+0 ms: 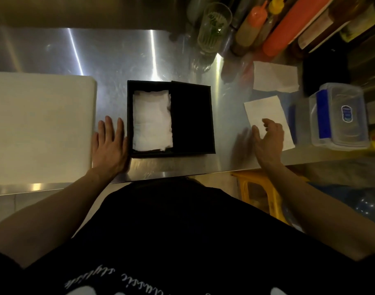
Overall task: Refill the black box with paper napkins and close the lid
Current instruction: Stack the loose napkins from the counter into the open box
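Both hands are open and hold nothing. Flat on the steel counter (pixel 110 60), the left hand (pixel 110 145) lies palm down with fingers spread, its thumb side against the left outer wall of the black box (pixel 130 116). Over to the right, the right hand (pixel 267 138) hovers with loosely curled, parted fingers above the near end of a loose white napkin (pixel 265 112); motion blur makes it unclear whether the fingertips touch the paper.

At the centre of the counter, just in front of the person, sits the black box. Its lid (pixel 192 118) covers only the right half of the opening, so the left half stands uncovered. In that uncovered half lies a stack of white paper napkins (pixel 152 122), reaching nearly from the far wall to the near wall.

A second loose napkin (pixel 275 76) lies farther back on the right, apart from the first. To the left of the box, beside the left hand, rests a large white cutting board (pixel 39 128). At the right edge stands a clear plastic container (pixel 340 116) with a blue-trimmed lid. Along the back right are a ribbed drinking glass (pixel 213 26) and several squeeze bottles (pixel 254 20), orange and yellow. Below the counter edge on the right, a yellow stool (pixel 259 194) shows. The person wears a black shirt.
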The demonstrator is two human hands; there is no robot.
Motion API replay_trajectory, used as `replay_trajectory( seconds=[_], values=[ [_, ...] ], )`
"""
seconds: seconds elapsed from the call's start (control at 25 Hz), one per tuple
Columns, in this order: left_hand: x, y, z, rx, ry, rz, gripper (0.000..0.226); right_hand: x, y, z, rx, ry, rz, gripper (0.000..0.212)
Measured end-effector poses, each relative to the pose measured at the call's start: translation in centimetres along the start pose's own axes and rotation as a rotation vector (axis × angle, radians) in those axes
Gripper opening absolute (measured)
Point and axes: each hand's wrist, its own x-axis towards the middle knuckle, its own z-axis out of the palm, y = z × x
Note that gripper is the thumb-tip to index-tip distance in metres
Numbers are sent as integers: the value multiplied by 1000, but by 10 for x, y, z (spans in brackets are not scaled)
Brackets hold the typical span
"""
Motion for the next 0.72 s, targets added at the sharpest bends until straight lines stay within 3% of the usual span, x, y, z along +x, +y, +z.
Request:
replay_trajectory(
  seconds=[0.48,0.72],
  values=[
    [-2,0,1,9,-58,-6,90,37,40,-3,-101,-31,73,40],
    [-2,-1,1,15,-79,-12,92,45,37,-2,-41,-11,74,24]
  ],
)
